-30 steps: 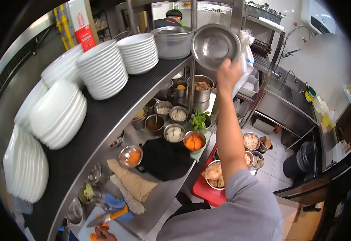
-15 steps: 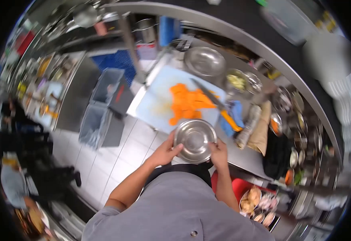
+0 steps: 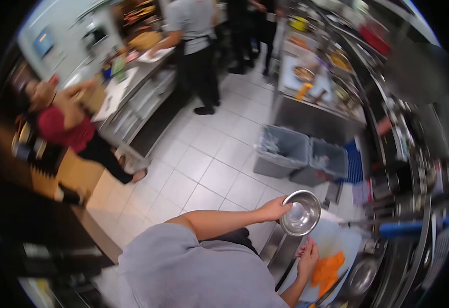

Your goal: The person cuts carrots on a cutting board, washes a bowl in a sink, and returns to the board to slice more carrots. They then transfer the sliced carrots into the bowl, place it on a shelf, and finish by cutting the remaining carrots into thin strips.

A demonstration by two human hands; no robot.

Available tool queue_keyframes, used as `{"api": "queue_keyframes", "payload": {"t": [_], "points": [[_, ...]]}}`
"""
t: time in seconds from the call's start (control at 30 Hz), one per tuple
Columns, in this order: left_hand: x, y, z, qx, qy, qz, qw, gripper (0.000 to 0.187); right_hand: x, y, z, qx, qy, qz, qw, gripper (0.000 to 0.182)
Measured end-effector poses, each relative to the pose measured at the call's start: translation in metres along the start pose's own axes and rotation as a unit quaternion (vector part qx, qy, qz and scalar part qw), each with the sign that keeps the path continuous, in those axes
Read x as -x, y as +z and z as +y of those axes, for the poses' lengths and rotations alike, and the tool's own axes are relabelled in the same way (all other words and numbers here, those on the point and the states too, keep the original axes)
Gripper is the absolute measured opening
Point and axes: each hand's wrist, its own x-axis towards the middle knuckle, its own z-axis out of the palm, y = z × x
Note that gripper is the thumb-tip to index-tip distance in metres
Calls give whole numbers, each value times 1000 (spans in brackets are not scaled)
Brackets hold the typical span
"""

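1. Down at about 5 o'clock in the view, the left hand (image 3: 275, 209) is wrapped around the rim of a small stainless steel bowl (image 3: 300, 212), fingers clamped on its near edge. The bowl is round, shiny, smooth inside and looks empty; it sits tipped a bit, held in the air just above the corner of the cutting board (image 3: 332, 245).
2. The right hand (image 3: 308, 256) lies flat and spread on the white cutting board, fingers loose and gripping nothing, right beside a heap of orange carrot pieces (image 3: 328, 267) at its 3 o'clock.
3. Compared with half a second ago: both hands were cupping the bowl in front of the chest then. Now only the left one has it, and the right has dropped to the board. The camera has also swung round, so the floor and the far side of the kitchen fill the frame.
4. Containers: two grey plastic bins (image 3: 302, 154) stand side by side on the pale tiled floor at roughly 1 o'clock from the bowl. Can't tell what's in them.
5. Other people stand further off, one in a red top (image 3: 63, 128) at 9 o'clock and one in a grey shirt (image 3: 196, 31) at 12.
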Motion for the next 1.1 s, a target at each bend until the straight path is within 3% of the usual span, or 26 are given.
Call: {"api": "queue_keyframes", "payload": {"t": [0.1,0.2,0.27,0.33,0.4,0.5,0.63,0.7,0.9,0.97,1.0,1.03,1.07,1.1], "points": [[35,-18,-4,74,-8,79,994,51,-17,14,-12,12,-59,-91,994,29],[85,-33,-31,34,-8,238,971,54,-28,36,-18,-23,-82,-165,983,27],[127,-47,-59,121,-7,320,940,50,-39,57,-16,5,-74,-244,967,27],[154,-77,-141,-79,32,426,901,45,-44,82,-6,72,-49,-323,942,28],[225,-70,-119,56,-32,493,868,40,-30,106,-24,147,-86,-374,912,30],[301,-86,-156,208,-13,538,817,35,2,158,-52,159,-169,-443,866,31],[385,-99,-175,309,2,624,717,35,87,226,-92,149,-217,-474,841,34],[421,-112,-192,319,26,639,700,36,130,259,-90,131,-220,-504,825,35],[563,-139,-254,327,82,725,601,37,297,378,-43,232,-207,-658,686,36],[611,-145,-267,328,92,763,549,38,355,408,-31,226,-260,-747,569,36],[633,-152,-302,318,114,782,523,40,382,419,-33,227,-262,-751,563,36],[652,-150,-303,319,113,785,520,40,409,426,-40,242,-298,-777,499,37],[673,-148,-303,336,122,808,468,41,432,437,-43,254,-334,-797,434,38],[694,-147,-298,350,131,829,417,41,451,450,-40,251,-334,-797,436,38]]}}
